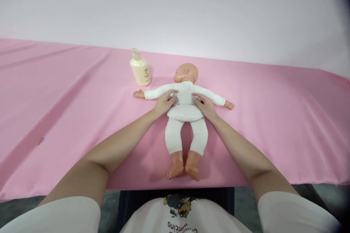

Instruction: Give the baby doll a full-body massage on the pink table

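A baby doll (186, 96) with a white cloth body lies stretched out on the pink cloth, its bald head turned to the left, arms spread and feet toward me. My left hand (165, 102) rests on the left side of the doll's torso, fingers extended and the thumb apart from them. On the opposite side of the torso lies my right hand (205, 105), its index finger stretched inward and the other fingers slightly bent. Both hands touch the cloth body without lifting it. A cream-coloured pump bottle (140, 71) stands upright beyond the doll's outstretched left-side arm.
Pink cloth (82, 116) with some creases covers the table, whose front edge runs close to my body. A white wall (175, 11) rises behind it. A small brownish scrap (39, 141) lies on the cloth at the left.
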Demonstrator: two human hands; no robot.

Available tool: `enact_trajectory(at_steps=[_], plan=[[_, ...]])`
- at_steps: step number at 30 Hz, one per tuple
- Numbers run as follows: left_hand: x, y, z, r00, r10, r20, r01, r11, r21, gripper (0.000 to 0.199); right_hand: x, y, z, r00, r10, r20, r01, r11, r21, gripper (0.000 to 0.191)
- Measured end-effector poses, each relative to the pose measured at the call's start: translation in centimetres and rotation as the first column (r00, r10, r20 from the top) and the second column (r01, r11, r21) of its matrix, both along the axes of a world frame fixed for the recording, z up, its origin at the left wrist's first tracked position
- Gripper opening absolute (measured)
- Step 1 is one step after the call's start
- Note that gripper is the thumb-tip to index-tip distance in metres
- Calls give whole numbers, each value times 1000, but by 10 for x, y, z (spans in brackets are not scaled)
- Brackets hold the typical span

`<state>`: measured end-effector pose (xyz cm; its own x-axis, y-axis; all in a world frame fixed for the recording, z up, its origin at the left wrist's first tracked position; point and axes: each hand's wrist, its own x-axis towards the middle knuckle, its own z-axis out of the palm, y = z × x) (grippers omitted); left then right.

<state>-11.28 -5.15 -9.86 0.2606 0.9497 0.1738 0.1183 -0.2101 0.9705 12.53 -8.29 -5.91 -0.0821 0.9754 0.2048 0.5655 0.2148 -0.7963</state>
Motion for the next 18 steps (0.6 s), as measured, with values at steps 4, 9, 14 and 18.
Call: enact_trajectory(at_steps=[4,9,14,18], plan=[[-5,3,-6,986,109,-126,-93,987,129,14,6,0,-3,996,-88,28,85,992,90,27],[-8,3,-4,910,209,-359,-140,968,208,43,11,2,-5,970,-216,115,203,973,111,31],[-7,3,-1,876,242,-418,-139,955,263,48,13,3,-10,895,-339,289,307,940,150,38],[-9,3,-3,860,272,-431,-145,942,304,45,16,6,-17,887,-378,265,358,926,125,46]])
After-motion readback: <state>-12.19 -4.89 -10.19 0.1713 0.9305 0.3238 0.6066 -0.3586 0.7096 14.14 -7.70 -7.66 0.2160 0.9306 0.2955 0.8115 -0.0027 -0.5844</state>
